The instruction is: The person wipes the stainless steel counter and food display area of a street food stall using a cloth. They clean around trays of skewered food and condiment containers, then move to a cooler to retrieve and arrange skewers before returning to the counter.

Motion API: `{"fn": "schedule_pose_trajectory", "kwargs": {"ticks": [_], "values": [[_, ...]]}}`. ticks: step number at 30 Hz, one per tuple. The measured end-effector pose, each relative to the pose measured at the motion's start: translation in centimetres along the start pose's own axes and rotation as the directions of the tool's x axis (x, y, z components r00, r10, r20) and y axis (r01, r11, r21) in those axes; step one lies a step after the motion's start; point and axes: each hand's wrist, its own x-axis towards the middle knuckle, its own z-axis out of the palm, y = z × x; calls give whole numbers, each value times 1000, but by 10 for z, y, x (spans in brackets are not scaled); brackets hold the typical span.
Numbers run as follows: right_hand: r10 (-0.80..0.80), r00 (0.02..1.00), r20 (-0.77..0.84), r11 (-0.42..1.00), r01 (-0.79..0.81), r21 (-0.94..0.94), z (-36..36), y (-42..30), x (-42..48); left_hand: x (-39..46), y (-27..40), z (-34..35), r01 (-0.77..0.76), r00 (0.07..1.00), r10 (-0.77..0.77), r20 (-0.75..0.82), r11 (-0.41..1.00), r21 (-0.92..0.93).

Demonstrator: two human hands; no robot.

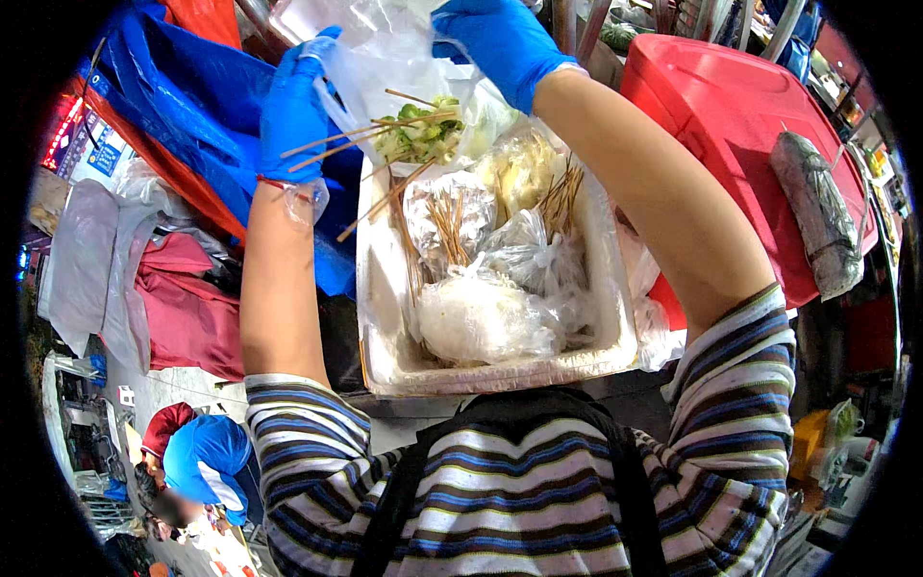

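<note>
My left hand [297,108], in a blue glove, grips the left edge of a clear plastic bag [353,68]. My right hand [501,50], gloved in blue too, is at the bag's other side; its fingertips are partly hidden at the top. Skewered green vegetables [422,130] lie at the bag's mouth, several sticks pointing left toward my left wrist. Below my hands is a white foam box [375,303]. Inside it are a tied bag with white contents [483,317], a grey tied bag [530,249], a bag of yellowish food [523,166] and bundled wooden skewers [451,223].
At right, a red plastic lid [714,137] bears a plastic-wrapped roll [818,216]. A blue tarpaulin [187,94] hangs at left, above a red cloth [184,303] and plastic sheets [79,267]. Another person in blue [205,458] bends over at lower left.
</note>
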Motion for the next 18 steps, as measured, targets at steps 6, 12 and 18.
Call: {"fn": "schedule_pose_trajectory", "kwargs": {"ticks": [6, 12, 18], "values": [[-85, 977, 196, 943, 143, -302, 16, -25, -22, -34, -52, 21, 47, 964, -28, 263, 997, -66], [97, 945, 312, 974, -26, -226, -8, -40, -32, -65, -59, 23, 276, 961, -268, 68, 939, -203], [544, 612, 574, 467, 347, -813, -63, 52, -64, -90, -59, -33, 342, 901, -432, -32, 754, -561]]}}
